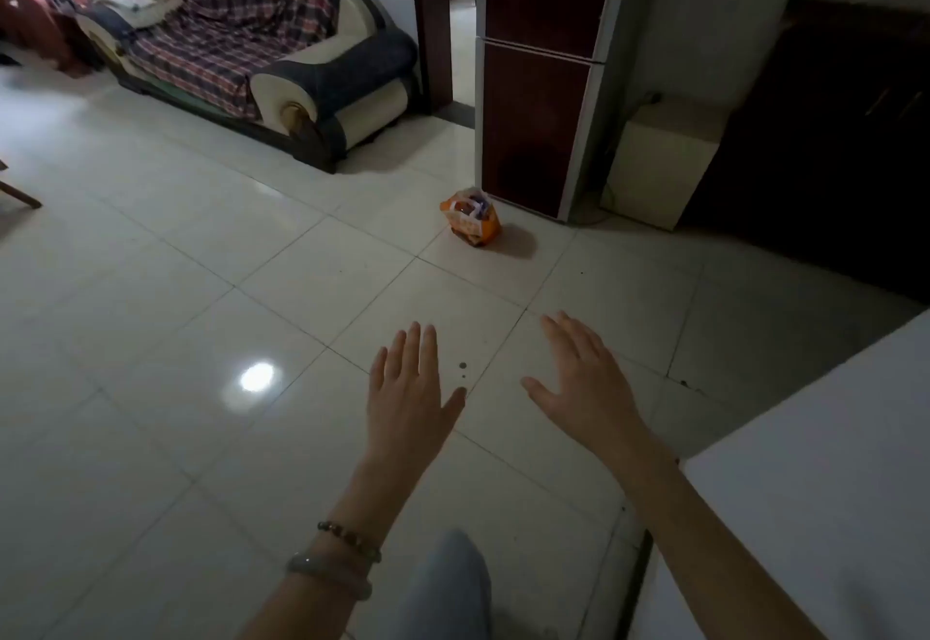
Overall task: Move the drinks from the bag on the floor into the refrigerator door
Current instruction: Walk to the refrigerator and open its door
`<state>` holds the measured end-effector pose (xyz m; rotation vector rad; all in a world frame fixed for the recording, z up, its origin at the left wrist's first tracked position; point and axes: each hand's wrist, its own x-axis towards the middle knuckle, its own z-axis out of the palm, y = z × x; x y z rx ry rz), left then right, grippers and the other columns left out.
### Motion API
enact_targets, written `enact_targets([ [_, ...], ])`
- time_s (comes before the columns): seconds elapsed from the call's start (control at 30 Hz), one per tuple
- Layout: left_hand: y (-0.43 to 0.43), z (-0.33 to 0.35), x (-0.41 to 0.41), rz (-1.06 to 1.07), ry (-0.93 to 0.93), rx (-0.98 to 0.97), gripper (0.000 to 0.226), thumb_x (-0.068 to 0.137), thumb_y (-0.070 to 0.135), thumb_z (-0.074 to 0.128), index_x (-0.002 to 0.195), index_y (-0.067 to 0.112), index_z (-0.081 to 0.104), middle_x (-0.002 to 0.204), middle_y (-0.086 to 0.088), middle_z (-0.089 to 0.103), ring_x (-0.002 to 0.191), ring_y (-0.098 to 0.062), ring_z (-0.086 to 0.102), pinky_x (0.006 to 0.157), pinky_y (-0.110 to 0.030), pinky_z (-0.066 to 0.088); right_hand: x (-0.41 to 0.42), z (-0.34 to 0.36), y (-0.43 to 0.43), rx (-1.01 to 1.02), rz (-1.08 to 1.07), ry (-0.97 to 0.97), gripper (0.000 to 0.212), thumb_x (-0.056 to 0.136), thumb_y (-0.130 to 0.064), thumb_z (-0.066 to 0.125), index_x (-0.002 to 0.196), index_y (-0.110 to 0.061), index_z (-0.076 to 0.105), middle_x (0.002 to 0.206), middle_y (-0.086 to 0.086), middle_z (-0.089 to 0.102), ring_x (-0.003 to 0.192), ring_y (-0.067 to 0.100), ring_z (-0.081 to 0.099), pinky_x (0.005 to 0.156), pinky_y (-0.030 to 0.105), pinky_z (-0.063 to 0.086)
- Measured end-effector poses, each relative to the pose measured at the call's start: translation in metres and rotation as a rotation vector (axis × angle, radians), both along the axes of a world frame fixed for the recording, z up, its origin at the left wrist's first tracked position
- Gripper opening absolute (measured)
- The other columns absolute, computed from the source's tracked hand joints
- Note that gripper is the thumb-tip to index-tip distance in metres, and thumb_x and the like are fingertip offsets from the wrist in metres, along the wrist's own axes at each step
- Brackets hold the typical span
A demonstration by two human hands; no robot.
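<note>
Ahead on the floor (251,262), the bag (471,218) stands well beyond both spread, empty hands; right hand (584,388) slightly nearer than left hand (408,390).

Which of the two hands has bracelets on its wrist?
The left hand: two bracelets circle its wrist, while the right hand shows none.
</note>
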<state>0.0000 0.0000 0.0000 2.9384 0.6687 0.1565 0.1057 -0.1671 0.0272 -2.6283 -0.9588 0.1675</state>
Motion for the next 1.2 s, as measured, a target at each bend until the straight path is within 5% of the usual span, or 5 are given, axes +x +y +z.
enact_targets([
  [0.53,0.142,0.003,0.249,-0.109,-0.018,0.056,0.084,0.092,0.057,0.036,0.147,0.012,-0.008,0.157,-0.010,-0.004,0.144,-0.026,-0.004,0.116,-0.041,-0.003,0.224,0.003,0.136,-0.008,-0.039,-0.003,0.075,0.090,-0.044,0.051,0.147,-0.016,0.012,0.155,0.006,0.015,0.142,0.021,0.010,0.115,0.034,0.015],
  [1.2,0.292,0.000,0.491,-0.120,0.001,0.076,0.086,0.090,0.054,0.044,0.149,0.011,-0.002,0.157,-0.011,0.002,0.144,-0.027,0.002,0.114,-0.041,-0.002,0.462,0.025,0.285,0.031,-0.054,-0.004,0.076,0.089,-0.043,0.054,0.147,-0.018,0.013,0.155,0.005,0.015,0.142,0.020,0.011,0.115,0.036,0.019],
])
